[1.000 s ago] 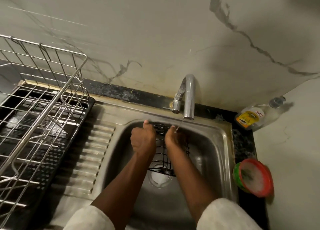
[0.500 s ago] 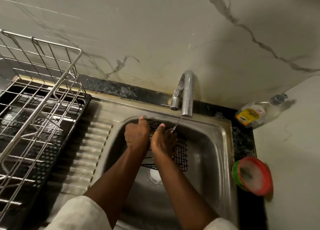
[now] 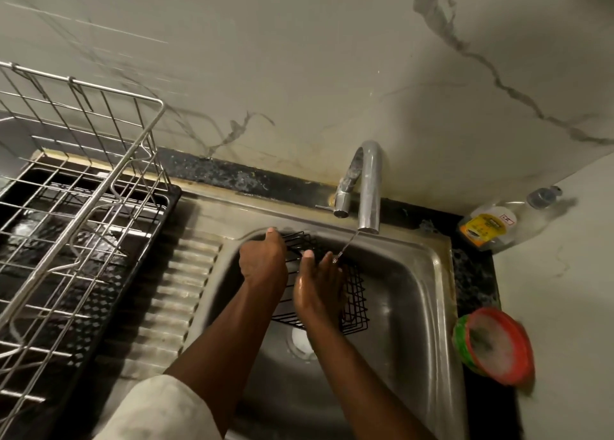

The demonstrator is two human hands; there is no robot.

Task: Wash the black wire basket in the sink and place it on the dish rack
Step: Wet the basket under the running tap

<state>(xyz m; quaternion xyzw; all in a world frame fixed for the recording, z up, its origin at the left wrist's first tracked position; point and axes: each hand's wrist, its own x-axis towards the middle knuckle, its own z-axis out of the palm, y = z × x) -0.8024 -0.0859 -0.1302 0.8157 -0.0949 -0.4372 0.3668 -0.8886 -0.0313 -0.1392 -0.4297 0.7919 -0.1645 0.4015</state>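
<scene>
Basket check first: black wire basket [image 3: 354, 293] sits inside the stainless steel sink [image 3: 428, 293], tilted, over the round drain [image 3: 300, 340], toward the far left part of the basin. It is not on the rack.

Left hand [image 3: 264, 262] is closed in a fist on the basket's left edge, fingers wrapped on the wires, thumb up at the far rim.

Right hand [image 3: 319, 290] looks wet and lies across the basket's top just right of the left hand. Thumb and forefinger are stretched out toward the far side. The other fingers are hidden behind the hand, so I cannot tell if it grips the wires or just rests there.

Curved chrome tap [image 3: 368, 187] stands at the far edge of the sink. I see a thin stream of water [image 3: 347, 245] falling from it onto the right hand's fingertips.

On the left, I mark a silver wire dish rack [image 3: 99, 187] standing on a black plastic tray [image 3: 109, 290]. The ridged steel drainboard [image 3: 176, 293] lies between the tray and the basin.

On the right, a clear bottle with a yellow label [image 3: 488, 227] lies on its side in the far corner. Nearer, a green bowl with a red rim [image 3: 495, 345] holds white suds.

White sleeves [image 3: 159, 409] show at the near edge, and a grey-veined marble wall [image 3: 299, 74] is behind.
</scene>
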